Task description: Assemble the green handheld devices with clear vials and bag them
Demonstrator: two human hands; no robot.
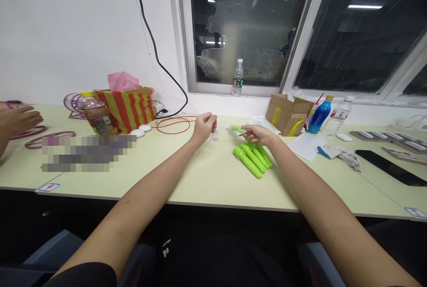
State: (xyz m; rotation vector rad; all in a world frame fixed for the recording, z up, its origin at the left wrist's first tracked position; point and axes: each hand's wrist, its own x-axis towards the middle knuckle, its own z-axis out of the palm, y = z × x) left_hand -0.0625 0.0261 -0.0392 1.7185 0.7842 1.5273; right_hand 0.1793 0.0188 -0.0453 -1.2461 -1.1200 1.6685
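Note:
My left hand (pixel 204 128) is closed in a pinch above the table, and what its fingers hold, if anything, is hidden. Just below it stand small clear-and-white pieces (pixel 215 136), too small to name. Between the fingers of my right hand (pixel 256 134) is a small clear packet with bright green contents (pixel 237 129), its near end covered by the fingertips. Several lime-green plastic tubes (pixel 251 162) with rounded heads lie side by side on the table (pixel 207 180), just below my right hand.
A striped bag (pixel 128 107), a tea bottle (pixel 99 113) and a red cord (pixel 173 125) lie left. To the right are a cardboard box (pixel 288 116), bottles (pixel 320 116), paper (pixel 305 145), a glove (pixel 343 156) and a black phone (pixel 390 167). Another person's hand (pixel 22 120) shows far left.

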